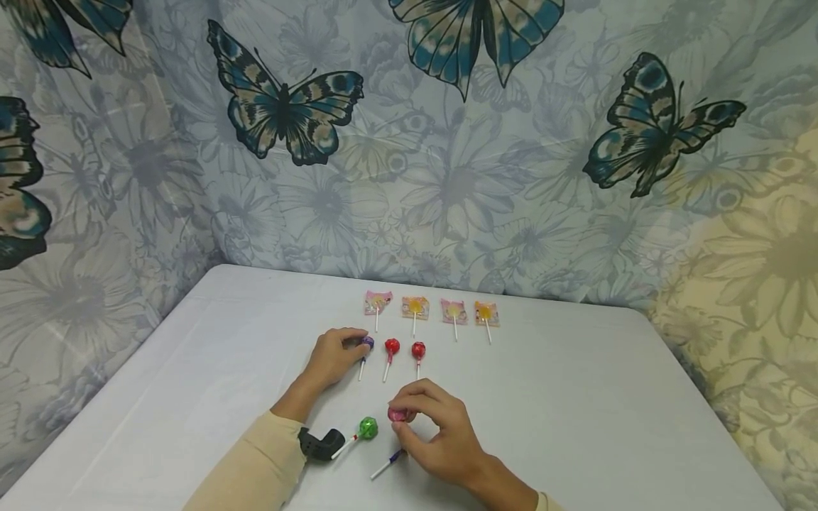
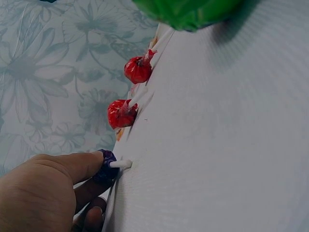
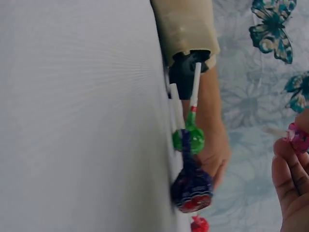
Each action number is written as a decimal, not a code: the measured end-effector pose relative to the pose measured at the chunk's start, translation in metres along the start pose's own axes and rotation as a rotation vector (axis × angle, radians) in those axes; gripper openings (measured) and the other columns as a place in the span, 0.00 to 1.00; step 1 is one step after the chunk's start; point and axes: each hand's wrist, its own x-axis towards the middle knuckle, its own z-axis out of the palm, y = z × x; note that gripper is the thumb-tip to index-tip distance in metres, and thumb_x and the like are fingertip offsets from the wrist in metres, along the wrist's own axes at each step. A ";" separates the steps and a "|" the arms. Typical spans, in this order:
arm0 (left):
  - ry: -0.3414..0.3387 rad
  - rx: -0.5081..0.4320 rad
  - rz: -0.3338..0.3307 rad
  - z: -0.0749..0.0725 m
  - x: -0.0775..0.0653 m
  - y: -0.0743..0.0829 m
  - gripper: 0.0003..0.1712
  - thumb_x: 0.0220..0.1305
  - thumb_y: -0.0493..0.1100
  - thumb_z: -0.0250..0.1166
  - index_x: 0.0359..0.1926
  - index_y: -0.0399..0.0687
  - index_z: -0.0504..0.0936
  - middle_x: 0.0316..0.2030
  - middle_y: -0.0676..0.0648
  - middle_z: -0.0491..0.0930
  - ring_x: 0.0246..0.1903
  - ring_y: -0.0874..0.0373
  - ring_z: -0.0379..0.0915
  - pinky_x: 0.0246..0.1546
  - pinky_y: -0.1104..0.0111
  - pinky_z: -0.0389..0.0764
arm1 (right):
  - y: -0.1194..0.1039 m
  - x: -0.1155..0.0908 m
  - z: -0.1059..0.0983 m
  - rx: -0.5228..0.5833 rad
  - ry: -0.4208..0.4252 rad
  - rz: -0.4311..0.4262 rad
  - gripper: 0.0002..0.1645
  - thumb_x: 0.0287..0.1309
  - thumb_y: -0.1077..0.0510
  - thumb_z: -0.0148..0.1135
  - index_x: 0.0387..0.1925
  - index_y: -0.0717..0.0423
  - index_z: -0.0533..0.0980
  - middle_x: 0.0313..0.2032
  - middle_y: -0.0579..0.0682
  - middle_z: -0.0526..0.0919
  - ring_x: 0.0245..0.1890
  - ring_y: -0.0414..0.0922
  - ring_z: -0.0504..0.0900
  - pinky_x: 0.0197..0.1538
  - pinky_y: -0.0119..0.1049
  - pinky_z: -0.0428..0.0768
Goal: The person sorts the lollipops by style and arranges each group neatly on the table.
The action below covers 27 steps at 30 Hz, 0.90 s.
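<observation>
My left hand (image 1: pixel 331 357) pinches the wrapped head of a purple lollipop (image 1: pixel 367 342) at the left end of a short row; its white stick points toward me. In the left wrist view, thumb and fingers are around that purple head (image 2: pixel 107 166). Beside it lie two red lollipops (image 1: pixel 392 345) (image 1: pixel 418 350). Nearer me, my right hand (image 1: pixel 447 434) holds a pink lollipop (image 1: pixel 397 414) by its head, between thumb and fingers. Below that hand lies a dark blue lollipop (image 3: pixel 192 189), its head hidden in the head view. A green lollipop (image 1: pixel 367 428) lies to its left.
Several flat lollipops in clear printed wrappers (image 1: pixel 416 307) form a row farther back on the white table (image 1: pixel 562 397). A butterfly-patterned wall covering (image 1: pixel 447 191) stands behind the table. On my left wrist is a black band (image 1: pixel 322 445), close to the green lollipop's stick.
</observation>
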 end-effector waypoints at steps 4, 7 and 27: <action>-0.002 -0.003 0.002 0.000 0.000 0.000 0.17 0.58 0.40 0.71 0.49 0.45 0.85 0.50 0.44 0.81 0.54 0.46 0.74 0.55 0.54 0.72 | -0.005 0.006 -0.007 0.004 0.023 -0.044 0.22 0.44 0.79 0.64 0.42 0.60 0.79 0.36 0.53 0.78 0.33 0.44 0.78 0.34 0.35 0.81; -0.004 0.002 0.001 0.000 -0.001 0.001 0.17 0.59 0.41 0.70 0.50 0.45 0.85 0.50 0.43 0.81 0.54 0.46 0.73 0.55 0.54 0.72 | -0.007 0.010 -0.013 0.025 0.043 -0.069 0.21 0.46 0.78 0.64 0.43 0.61 0.79 0.37 0.54 0.78 0.34 0.45 0.78 0.37 0.34 0.81; -0.003 0.004 -0.007 -0.001 -0.002 0.003 0.16 0.59 0.39 0.70 0.49 0.44 0.85 0.49 0.41 0.80 0.54 0.43 0.72 0.55 0.52 0.71 | -0.003 0.027 -0.063 0.106 0.196 -0.212 0.12 0.54 0.73 0.64 0.40 0.77 0.75 0.37 0.65 0.78 0.37 0.50 0.77 0.43 0.31 0.78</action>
